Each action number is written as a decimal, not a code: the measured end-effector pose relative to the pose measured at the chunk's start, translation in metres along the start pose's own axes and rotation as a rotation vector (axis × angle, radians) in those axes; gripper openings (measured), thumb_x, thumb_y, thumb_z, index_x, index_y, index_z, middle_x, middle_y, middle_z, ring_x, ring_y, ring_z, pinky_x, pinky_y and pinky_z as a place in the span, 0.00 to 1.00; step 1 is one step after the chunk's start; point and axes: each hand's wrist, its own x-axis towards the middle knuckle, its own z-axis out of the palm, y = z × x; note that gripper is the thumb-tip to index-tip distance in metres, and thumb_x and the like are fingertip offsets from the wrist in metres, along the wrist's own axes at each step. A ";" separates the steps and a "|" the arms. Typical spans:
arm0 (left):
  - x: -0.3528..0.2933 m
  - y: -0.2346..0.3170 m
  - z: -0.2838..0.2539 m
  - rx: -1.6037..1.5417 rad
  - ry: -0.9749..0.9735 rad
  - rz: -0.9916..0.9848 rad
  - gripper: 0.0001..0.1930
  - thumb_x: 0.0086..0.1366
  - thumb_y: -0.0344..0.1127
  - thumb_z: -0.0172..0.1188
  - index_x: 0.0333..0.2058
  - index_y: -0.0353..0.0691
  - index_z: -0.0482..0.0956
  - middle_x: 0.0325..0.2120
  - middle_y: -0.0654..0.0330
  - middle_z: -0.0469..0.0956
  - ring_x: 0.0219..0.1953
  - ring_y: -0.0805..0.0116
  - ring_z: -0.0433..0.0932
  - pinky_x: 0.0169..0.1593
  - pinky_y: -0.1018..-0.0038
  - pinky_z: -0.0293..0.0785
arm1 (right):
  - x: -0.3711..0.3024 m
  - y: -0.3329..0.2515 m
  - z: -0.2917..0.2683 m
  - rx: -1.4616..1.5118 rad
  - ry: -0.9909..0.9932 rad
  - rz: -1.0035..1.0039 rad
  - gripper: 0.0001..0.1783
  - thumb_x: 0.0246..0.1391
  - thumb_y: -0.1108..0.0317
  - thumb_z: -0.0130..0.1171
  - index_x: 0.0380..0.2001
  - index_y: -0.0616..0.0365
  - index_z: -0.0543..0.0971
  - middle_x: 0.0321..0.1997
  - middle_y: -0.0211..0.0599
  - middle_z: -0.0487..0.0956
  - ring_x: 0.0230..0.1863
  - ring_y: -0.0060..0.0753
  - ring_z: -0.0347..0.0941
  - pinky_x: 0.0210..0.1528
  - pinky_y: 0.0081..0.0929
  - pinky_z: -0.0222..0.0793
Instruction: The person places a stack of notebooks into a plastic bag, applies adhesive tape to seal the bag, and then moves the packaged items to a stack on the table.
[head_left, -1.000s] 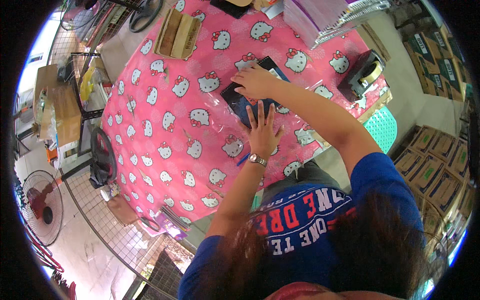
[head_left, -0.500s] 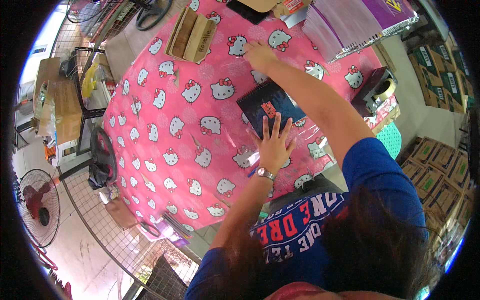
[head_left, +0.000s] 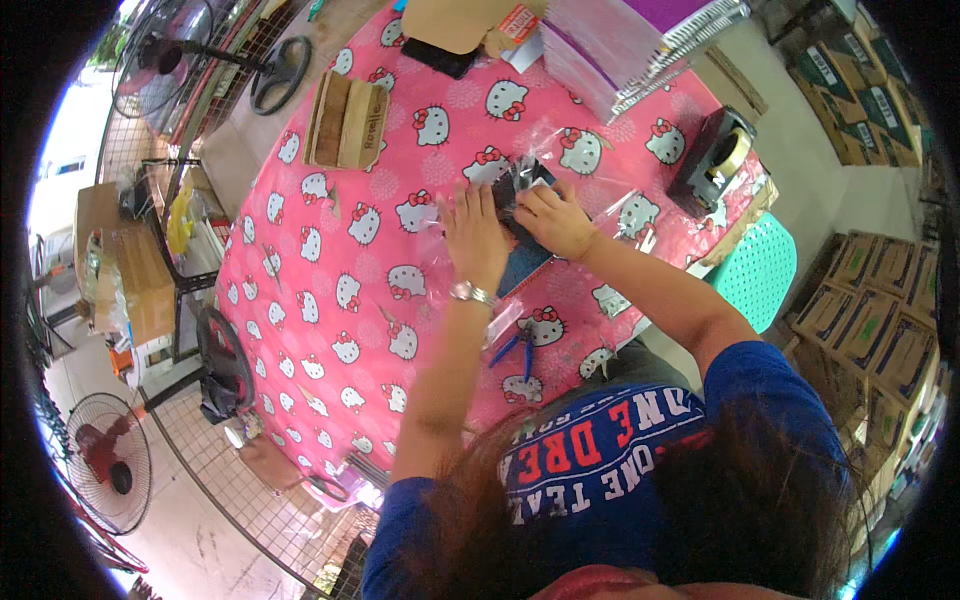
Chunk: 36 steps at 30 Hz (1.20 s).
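A dark flat item [head_left: 522, 184] lies inside a crinkled clear plastic bag [head_left: 610, 205] on the pink table with a cat-print cloth [head_left: 330, 300]. My left hand [head_left: 474, 236], a watch on its wrist, lies flat with fingers spread on the bag's left part. Just to its right, my right hand [head_left: 556, 221] has its fingers curled on the dark item. A bluish part of the item [head_left: 522, 268] shows below the two hands.
Blue-handled pliers [head_left: 514, 346] lie near the table's front edge. A black tape dispenser [head_left: 722, 158] stands at the right corner, an open brown box [head_left: 346, 122] at the far left, stacked clear bags [head_left: 625, 40] at the back. A green chair [head_left: 757, 276] and cartons [head_left: 872, 300] are on the right.
My right hand has drawn back from the far end of the dark item to its middle, close beside the left. The left hand has shifted up and left on the bag.
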 end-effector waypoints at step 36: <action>-0.096 0.031 -0.010 -0.201 -0.160 0.037 0.15 0.59 0.39 0.55 0.45 0.43 0.73 0.47 0.56 0.71 0.49 0.54 0.68 0.51 0.59 0.63 | -0.007 -0.007 0.009 0.010 0.119 -0.011 0.11 0.51 0.61 0.49 0.39 0.39 0.73 0.48 0.14 0.74 0.57 0.24 0.60 0.58 0.41 0.51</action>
